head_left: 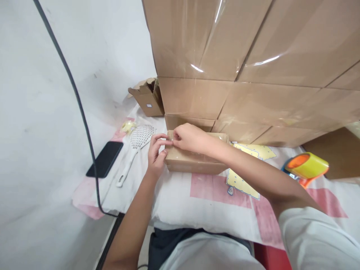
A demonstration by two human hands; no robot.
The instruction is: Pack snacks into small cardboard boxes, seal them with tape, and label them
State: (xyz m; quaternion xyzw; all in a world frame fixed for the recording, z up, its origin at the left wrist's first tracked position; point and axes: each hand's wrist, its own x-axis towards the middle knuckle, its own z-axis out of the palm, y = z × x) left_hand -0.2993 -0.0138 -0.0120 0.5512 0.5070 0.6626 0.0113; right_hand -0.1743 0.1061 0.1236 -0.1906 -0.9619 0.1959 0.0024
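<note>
A small brown cardboard box point(191, 160) lies on a white and pink cloth point(208, 191) in front of me. My left hand point(155, 152) presses against the box's left end, fingers curled on its top corner. My right hand point(188, 137) rests on the box's top near the same corner, fingertips pinched on what looks like clear tape. Both hands touch the box. The tape itself is too thin to make out.
A wall of taped cardboard cartons point(253, 67) rises right behind the box. A white slotted scoop point(135, 148) and a black phone point(105, 159) lie to the left, a yellow-orange tape dispenser point(305, 167) to the right. A black cable point(81, 112) crosses the left.
</note>
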